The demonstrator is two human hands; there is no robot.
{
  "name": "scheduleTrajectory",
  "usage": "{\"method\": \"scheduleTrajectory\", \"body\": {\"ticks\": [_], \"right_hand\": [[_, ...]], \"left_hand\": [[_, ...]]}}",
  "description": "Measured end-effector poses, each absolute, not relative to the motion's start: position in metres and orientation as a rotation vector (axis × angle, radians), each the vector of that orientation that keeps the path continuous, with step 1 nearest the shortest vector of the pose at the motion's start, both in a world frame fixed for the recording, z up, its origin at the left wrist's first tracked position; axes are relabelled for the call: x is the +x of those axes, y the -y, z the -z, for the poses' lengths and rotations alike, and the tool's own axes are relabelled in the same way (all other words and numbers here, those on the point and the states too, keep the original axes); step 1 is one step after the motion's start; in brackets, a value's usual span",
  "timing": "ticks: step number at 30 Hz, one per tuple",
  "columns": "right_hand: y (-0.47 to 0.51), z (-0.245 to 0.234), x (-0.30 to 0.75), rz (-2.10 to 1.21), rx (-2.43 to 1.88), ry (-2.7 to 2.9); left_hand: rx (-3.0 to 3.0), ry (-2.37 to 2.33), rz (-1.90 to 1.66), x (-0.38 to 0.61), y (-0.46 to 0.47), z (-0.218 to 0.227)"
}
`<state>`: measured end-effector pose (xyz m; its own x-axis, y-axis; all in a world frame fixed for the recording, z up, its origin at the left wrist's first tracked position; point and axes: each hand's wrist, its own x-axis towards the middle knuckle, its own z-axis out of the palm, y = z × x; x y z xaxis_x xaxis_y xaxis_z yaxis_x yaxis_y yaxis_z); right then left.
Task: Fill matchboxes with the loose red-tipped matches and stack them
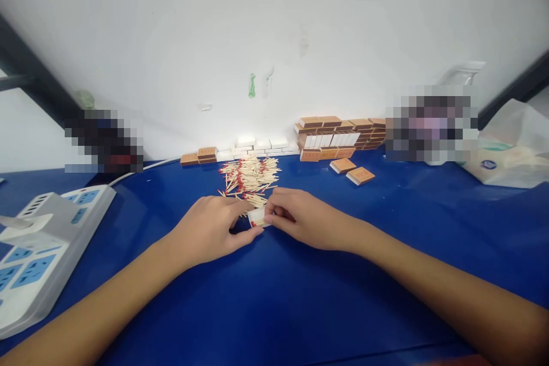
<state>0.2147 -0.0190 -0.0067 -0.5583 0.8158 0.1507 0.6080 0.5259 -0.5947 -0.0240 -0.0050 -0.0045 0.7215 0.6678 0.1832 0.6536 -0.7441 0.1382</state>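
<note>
Between two facing hands, just on the near side of a loose pile of matchsticks [253, 174], was a white matchbox tray [258, 213] with a few red-headed sticks inside. The left hand [208, 229] was narrowed around the tray's left end, thumb at the near edge and fingers at the far one. The right hand [305, 217] was drawn almost to a pinch over the right end; whether its fingertips held a stick or the tray wall could not be told. Judged by its look, the tray was thin card: very light, barely stiff, easily crushed, and best taken lightly by opposite walls; the sticks seemed slight and brittle, best taken mid-shaft. Beyond the pile, white trays [278, 144] stood stacked along the wall, with a taller stack of matchboxes [369, 132] to their right. Farther out on the blue tabletop [240, 309] lay a power strip [83, 240], at left, and a plastic-wrapped pack [500, 166], at right.
</note>
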Motion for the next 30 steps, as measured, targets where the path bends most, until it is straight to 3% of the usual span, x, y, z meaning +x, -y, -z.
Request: {"method": "scheduleTrajectory", "body": {"ticks": [22,30], "right_hand": [[-0.004,0.032,0.199,-0.355,-1.166,2.201],[-0.011,0.027,0.191,-0.238,-1.236,2.320]], "left_hand": [[2.935,-0.663,-0.415,-0.009,0.042,0.004],[2.894,-0.809,-0.321,-0.015,0.025,0.000]]}}
